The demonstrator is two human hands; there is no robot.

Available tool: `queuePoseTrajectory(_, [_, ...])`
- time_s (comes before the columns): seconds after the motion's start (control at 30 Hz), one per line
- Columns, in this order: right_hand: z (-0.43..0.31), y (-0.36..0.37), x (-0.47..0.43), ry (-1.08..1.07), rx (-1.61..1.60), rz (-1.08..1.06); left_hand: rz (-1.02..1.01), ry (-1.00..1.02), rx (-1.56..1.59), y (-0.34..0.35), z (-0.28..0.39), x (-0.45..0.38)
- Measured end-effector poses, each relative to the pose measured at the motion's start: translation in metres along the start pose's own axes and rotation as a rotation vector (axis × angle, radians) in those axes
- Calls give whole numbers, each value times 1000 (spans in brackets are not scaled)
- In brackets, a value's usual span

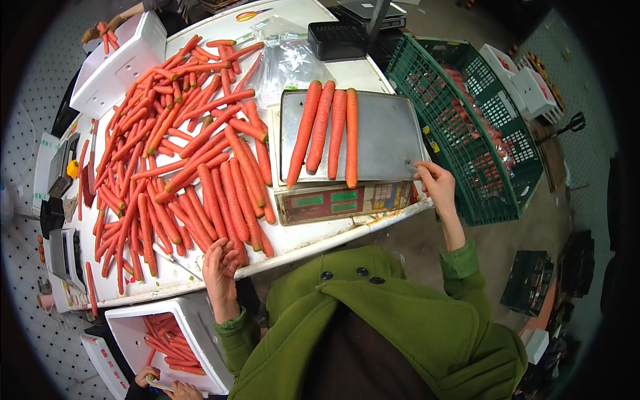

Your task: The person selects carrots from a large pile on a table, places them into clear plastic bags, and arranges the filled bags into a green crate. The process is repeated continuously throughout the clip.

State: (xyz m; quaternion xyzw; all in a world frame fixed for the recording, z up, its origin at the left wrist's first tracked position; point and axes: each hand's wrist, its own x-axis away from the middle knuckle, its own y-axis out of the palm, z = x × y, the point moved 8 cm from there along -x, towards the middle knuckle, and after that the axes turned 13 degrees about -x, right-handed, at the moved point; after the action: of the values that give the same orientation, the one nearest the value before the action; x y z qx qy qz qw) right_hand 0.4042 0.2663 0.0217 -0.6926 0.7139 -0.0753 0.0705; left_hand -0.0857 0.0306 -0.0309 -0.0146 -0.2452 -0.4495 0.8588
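Several long carrots lie side by side on the metal pan of a weighing scale, whose front carries lit green displays. At the pan's front right corner is my right hand, thumb and fingertips together close to the edge; whether something small is between them I cannot tell. My left hand is palm up with loosely curled fingers and holds nothing, beside the lower ends of carrots in a big heap on the white table.
Clear plastic bags and a black tray lie behind the scale. Green crates with bagged carrots stand at right. Foam boxes stand at upper left and lower left, each with another person's hands nearby. Scissors lie far back.
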Motion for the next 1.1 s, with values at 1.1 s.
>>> queuePoseTrajectory(1.1, [-79, 106, -161, -132, 44, -466, 36, 787, -1409, 248, 74, -68])
